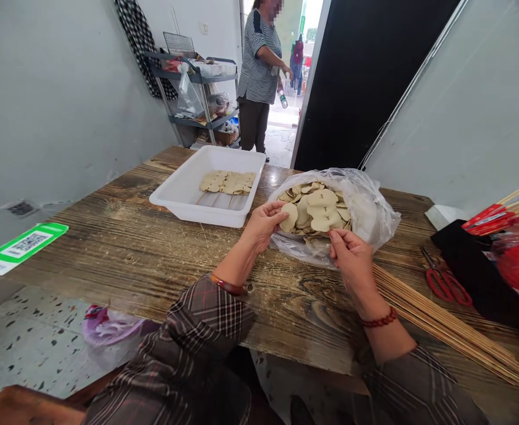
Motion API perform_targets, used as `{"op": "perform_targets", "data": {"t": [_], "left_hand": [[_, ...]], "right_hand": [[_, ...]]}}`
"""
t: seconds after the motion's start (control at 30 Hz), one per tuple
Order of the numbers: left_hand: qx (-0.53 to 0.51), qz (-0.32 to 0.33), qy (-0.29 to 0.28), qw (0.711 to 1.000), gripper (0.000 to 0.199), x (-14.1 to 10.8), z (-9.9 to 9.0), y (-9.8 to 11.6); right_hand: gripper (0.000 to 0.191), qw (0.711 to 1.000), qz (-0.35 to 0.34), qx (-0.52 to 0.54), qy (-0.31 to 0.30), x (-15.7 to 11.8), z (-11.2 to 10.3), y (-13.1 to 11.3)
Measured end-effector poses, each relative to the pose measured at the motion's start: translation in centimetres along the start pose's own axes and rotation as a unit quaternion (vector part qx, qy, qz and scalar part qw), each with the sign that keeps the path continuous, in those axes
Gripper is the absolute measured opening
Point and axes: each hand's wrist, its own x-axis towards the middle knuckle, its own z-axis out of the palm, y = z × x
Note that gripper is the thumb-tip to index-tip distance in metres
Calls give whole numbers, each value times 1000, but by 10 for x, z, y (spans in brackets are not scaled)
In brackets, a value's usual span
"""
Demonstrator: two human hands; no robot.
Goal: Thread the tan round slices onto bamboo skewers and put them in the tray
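Between the thumb and fingers of my left hand (259,225) is a round, flat beige slice (289,218). My right hand (353,251) pinches the lower end of a skewer threaded with similar slices (322,209); most of its stick is hidden by them. Both hands are over the near side of an open clear plastic bag (372,209) filled with loose beige slices. Left of the bag, a white plastic tray (193,216) has several skewered slices (228,182) lying flat in it, their sticks pointing toward me.
A bundle of bamboo skewers (449,323) lies on the wooden table (153,260) by my right forearm. Beyond it are red-handled scissors (447,285) and a black box (463,251). A person (259,71) stands near the doorway, beside a shelf cart (197,77). A green-and-white QR card (23,247) is at the left.
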Motion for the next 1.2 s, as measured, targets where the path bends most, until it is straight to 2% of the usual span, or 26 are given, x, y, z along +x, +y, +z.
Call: {"op": "perform_targets", "data": {"t": [0.2, 0.3, 0.43, 0.57, 0.67, 0.77, 0.93, 1.2], "left_hand": [[135, 72, -20, 988, 29, 2, 1, -5], [179, 102, -4, 979, 18, 4, 1, -6], [128, 87, 20, 988, 19, 4, 1, -5], [26, 40, 32, 998, 34, 2, 2, -1], [-21, 21, 16, 999, 45, 0, 4, 1], [-35, 12, 1, 999, 36, -1, 5, 2], [-37, 40, 26, 998, 29, -2, 5, 8], [-48, 140, 88, 985, 24, -4, 2, 27]], "right_hand": [[32, 1000, -7, -15, -10, -1, 1, -1], [32, 1000, -8, -20, -14, -2, 1, -2], [32, 999, -8, -28, -18, -2, 1, -3], [32, 999, -6, -25, -31, -4, 2, -4], [31, 999, -11, -23, -44, -5, 2, -6], [30, 998, -18, -30, -51, -7, 2, -8], [26, 994, -33, -54, -86, -9, 3, -13], [24, 975, -70, -129, -166, -19, 6, -16]]}}
